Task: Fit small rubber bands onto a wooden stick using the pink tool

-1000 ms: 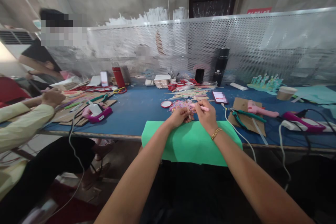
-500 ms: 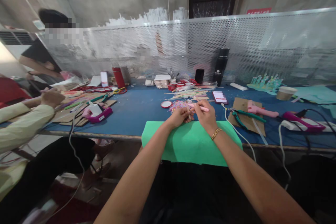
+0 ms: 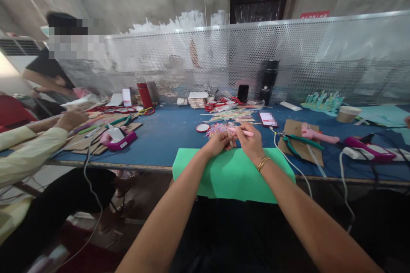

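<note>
My right hand [image 3: 252, 144] is closed around a pink pen-like tool [image 3: 247, 133], whose tip points left toward my other hand. In my left hand [image 3: 218, 143] a short pale stick [image 3: 229, 135] is pinched between the fingers, and the tool's tip meets or nearly meets it. Both hands are close together over the front edge of a green sheet [image 3: 237, 175] that hangs off the table. Just beyond them lies a heap of small coloured loops or strips [image 3: 218, 128], beside a round white dish with a red rim [image 3: 203, 128].
Thin sticks [image 3: 232, 114] lie behind the heap. To the right are a phone [image 3: 268, 119], green-handled pliers [image 3: 296, 145], a pink glue gun [image 3: 320, 134] and trailing cables. A black flask [image 3: 269, 83] stands at the back. A co-worker's sleeve [image 3: 41, 147] reaches in from the left.
The pink tool has tilted slightly and its tip has shifted a little left against the pale stick. The co-worker's hands at left have moved slightly right.
</note>
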A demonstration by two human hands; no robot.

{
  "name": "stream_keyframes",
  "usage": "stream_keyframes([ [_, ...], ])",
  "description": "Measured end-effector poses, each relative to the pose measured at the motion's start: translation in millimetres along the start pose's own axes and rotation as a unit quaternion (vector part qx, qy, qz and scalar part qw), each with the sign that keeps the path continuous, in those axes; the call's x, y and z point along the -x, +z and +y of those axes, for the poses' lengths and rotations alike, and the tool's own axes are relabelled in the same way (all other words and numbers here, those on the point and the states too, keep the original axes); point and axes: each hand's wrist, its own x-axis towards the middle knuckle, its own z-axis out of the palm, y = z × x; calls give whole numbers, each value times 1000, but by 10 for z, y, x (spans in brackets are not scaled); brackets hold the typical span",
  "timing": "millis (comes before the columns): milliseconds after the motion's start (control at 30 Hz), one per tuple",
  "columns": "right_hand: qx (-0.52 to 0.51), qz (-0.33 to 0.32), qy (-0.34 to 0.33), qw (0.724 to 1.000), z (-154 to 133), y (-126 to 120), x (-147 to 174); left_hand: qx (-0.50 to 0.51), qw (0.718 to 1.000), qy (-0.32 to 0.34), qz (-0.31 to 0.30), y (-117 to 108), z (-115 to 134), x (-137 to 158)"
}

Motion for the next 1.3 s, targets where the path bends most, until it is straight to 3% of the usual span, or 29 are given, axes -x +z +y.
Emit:
stream_keyframes([
  [133,-6,32,24,999,17,-13,-11,14,1000,-9,8,11,7,-2],
  [500,-101,-8,38,994,7,2,19,7,1000,-10,12,-1,-23,-7],
  [667,-75,-32,28,996,-17,4,16,4,1000,-2,1,4,-8,2],
  [1167,-67,-7,40,997,7,4,16,24,1000,2,3,-8,-25,-10],
  [1300,-67,-31,23,997,14,12,8,14,1000,9,-4,-20,-49,-25],
])
